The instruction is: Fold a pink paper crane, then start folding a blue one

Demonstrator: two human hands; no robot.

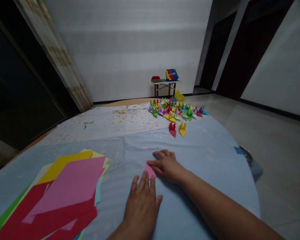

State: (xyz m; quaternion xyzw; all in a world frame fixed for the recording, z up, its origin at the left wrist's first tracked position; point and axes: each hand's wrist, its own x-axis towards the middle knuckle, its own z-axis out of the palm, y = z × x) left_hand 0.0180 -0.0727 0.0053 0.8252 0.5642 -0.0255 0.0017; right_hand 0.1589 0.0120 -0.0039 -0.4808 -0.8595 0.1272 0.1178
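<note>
Head view: cranes (168, 109) beyond fingers (155, 163)

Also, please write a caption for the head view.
Left hand and right hand touch a pink paper on a blue tablecloth, coloured sheets at left, paper birds farther back.

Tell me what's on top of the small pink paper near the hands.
The left hand overlaps the small pink paper at its near edge; the right hand overlaps its far right side. Its middle shows; the parts beneath the hands are hidden.
</note>
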